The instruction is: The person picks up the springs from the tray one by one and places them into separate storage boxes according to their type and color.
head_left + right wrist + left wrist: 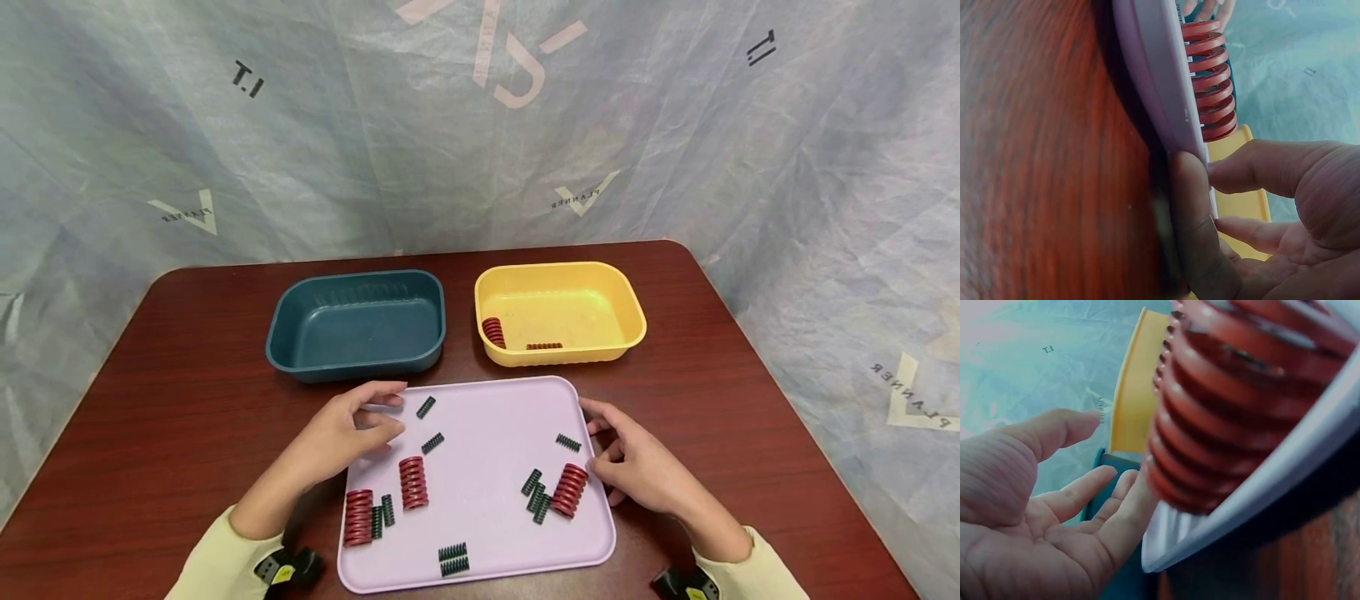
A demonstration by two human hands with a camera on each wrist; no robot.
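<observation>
A pale lilac tray (487, 483) lies on the table with red and dark green coil springs on it. Over its left rim is my left hand (360, 429), thumb and fingers apart, holding nothing; in the left wrist view a large red spring (1229, 412) fills the space beside the fingers. My right hand (641, 458) pinches the tray's right rim between thumb and fingers, near a red spring (569, 490). Two more red springs stand out on the left half, one (413, 482) inward, another (358, 517) by the edge. Small green springs (453, 558) lie scattered in several spots.
Behind the tray on the left stands a dark teal bin (356, 367). A yellow bin (562, 358) sits to its right, holding a red spring (492, 332) and a smaller reddish one (543, 346). A grey printed curtain (420, 167) hangs behind the dark red table (187, 400).
</observation>
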